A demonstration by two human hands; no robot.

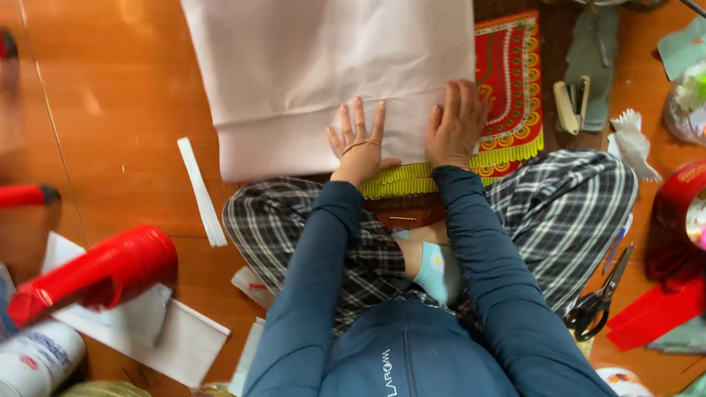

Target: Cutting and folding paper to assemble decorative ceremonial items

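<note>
Single head-worn camera, looking steeply down over the person's own chest and crossed legs, close to the body, facing the wooden floor [119, 79] ahead, large pale paper sheet [322, 53] filling the upper middle, clutter at the side edges, no second view

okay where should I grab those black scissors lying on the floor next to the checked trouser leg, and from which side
Take the scissors by the black finger loops, the end nearer the person, beside the checked trouser knee. They lie flat on the wooden floor, blades pointing away, so reaching from the loop end probably keeps fingers off the blades. Both the left hand and right hand press flat on the white sheet.
</note>
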